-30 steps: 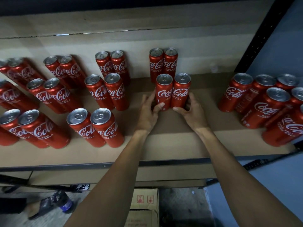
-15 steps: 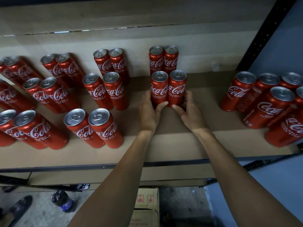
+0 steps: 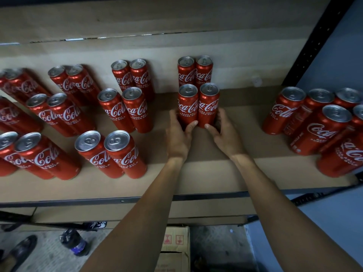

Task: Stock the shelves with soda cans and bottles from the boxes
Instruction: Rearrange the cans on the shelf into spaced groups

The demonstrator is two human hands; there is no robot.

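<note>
Two red Coca-Cola cans stand upright side by side on the cardboard-lined shelf. My left hand grips the base of the left can. The right can has its base gripped by my right hand. Both thumbs curl round the cans' fronts. Directly behind this pair stands another pair of cans against the back wall.
Several pairs of red cans fill the shelf's left side, and a cluster of cans stands at the right by the black upright. Below the shelf are a cardboard box, a dark bottle and a shoe.
Both hands have slid the two cans back and slightly left, so they now stand close in front of the rear pair.
</note>
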